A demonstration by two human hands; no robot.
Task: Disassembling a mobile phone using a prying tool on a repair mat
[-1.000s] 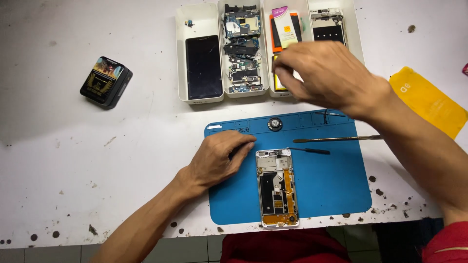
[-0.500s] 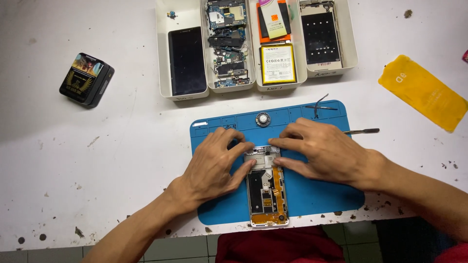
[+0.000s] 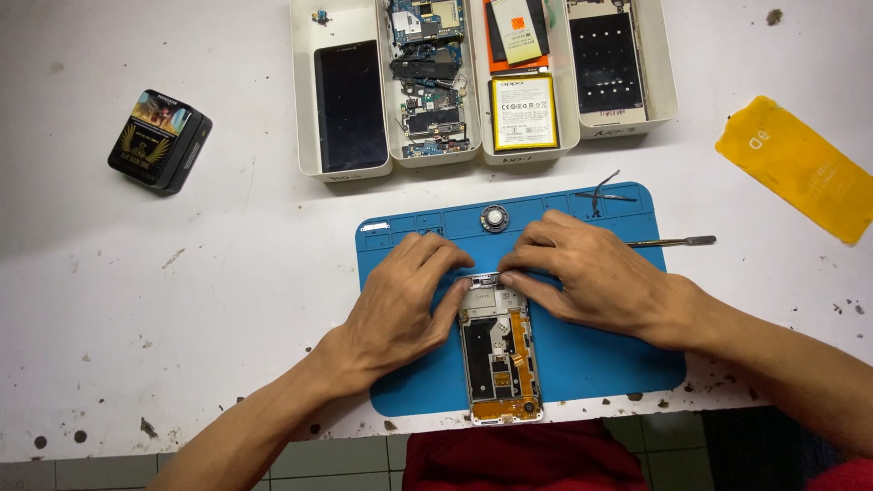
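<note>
The opened phone [image 3: 498, 350] lies lengthwise on the blue mat [image 3: 591, 350], its lower end reaching over the mat's near edge, with dark inner parts and an orange strip showing inside its pale frame. The left hand [image 3: 400, 300] rests on the mat just left of the phone, its fingers [image 3: 452, 305] bent and pressing against the phone's upper left edge. The right hand [image 3: 587, 268] comes in from the right, its fingers [image 3: 523, 264] drawn together and pinching at the phone's top end; whether they hold a small part there cannot be told. A round metal disc [image 3: 495, 218] sits in the mat's upper trough, tweezers [image 3: 605, 193] lie near its upper right corner, and a thin metal tool [image 3: 673, 242] juts off its right edge. Behind the mat on the white surface [image 3: 182, 300] stand four white trays [image 3: 350, 168] side by side, holding a dark screen [image 3: 350, 105], circuit boards [image 3: 427, 73], a yellow-bordered battery with a white label [image 3: 525, 112], and a black back plate [image 3: 606, 62]. A black box with a gold picture [image 3: 159, 139] sits far left; a yellow flat sleeve [image 3: 800, 168] lies far right.
</note>
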